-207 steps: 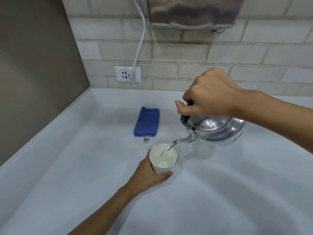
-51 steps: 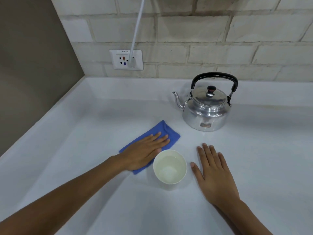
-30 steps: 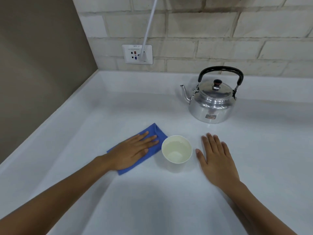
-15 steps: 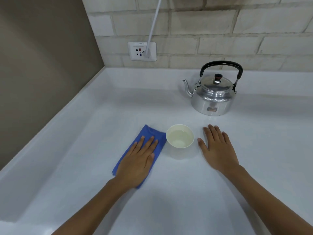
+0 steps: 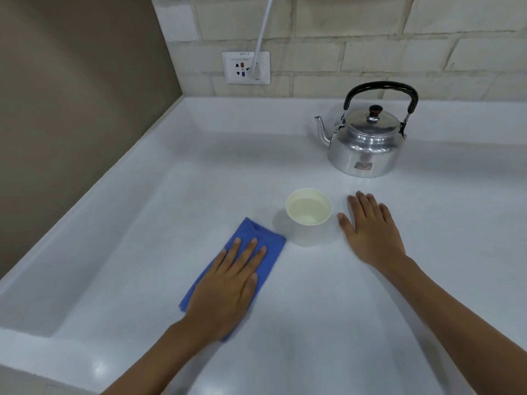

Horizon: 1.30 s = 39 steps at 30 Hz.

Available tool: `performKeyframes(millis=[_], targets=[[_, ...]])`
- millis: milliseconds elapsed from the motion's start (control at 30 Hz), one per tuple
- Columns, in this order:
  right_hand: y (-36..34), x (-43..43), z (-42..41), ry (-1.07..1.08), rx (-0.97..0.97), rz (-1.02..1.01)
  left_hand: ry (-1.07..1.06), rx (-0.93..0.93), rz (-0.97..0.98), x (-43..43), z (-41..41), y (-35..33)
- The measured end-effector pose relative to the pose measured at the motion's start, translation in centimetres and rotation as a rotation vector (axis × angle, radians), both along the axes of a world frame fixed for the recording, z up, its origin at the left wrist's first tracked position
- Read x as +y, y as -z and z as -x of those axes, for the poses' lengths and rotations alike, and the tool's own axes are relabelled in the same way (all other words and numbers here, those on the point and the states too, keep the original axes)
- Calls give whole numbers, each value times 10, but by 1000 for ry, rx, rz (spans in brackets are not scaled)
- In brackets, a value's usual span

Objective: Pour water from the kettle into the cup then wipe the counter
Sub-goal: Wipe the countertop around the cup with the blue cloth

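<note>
A silver kettle (image 5: 363, 143) with a black handle stands upright at the back right of the white counter (image 5: 199, 181), spout pointing left. A white paper cup (image 5: 308, 215) holding water sits in the middle. My left hand (image 5: 228, 283) lies flat, fingers spread, pressing on a folded blue cloth (image 5: 256, 238) just left of the cup. My right hand (image 5: 370, 229) rests palm down on the counter right of the cup, holding nothing and not touching it.
A brown wall (image 5: 71, 109) borders the counter on the left, with a raised lip along that side. A tiled wall at the back carries a white socket (image 5: 245, 67) with a white cable (image 5: 263, 24) plugged in.
My left hand has slid the blue cloth toward me and to the left, away from the cup. Earlier the kettle was poured into the cup, then set down at the back. My right hand stays flat.
</note>
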State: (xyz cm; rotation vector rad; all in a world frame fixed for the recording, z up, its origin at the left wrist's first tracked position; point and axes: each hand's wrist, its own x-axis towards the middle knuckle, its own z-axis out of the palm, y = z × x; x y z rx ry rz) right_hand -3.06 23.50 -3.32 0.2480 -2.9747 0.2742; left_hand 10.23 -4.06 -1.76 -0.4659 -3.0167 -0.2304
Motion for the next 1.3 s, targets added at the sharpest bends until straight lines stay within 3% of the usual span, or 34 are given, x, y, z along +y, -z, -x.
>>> performKeyframes(millis=[67, 200, 267, 467, 600, 667, 1033, 1167, 1233, 1300], targets=[[-1, 0, 1, 0, 2, 0, 15, -13, -6, -17, 1, -4], [-1, 0, 1, -1, -2, -2, -261, -45, -22, -24, 32, -2], [-2, -1, 1, -5, -4, 2, -297, -56, -19, -13, 29, -1], [-2, -1, -1, -4, -18, 11, 49, -25, 6, 0, -22, -2], [-3, 0, 1, -4, -45, 14, -143, -73, -94, -22, -2, -4], [-2, 0, 1, -1, -46, 7, -212, -81, -53, -17, -1, -4], [1, 0, 2, 9, -42, 9, 53, -66, 88, 73, -50, -7], [-14, -2, -7, 25, -80, 134, 92, -107, 31, 96, -43, -13], [-28, -1, -24, 84, -21, 287, 113, -117, -163, 86, -34, -10], [-43, -3, -53, 137, 48, 461, 0, -147, -274, 61, -20, -12]])
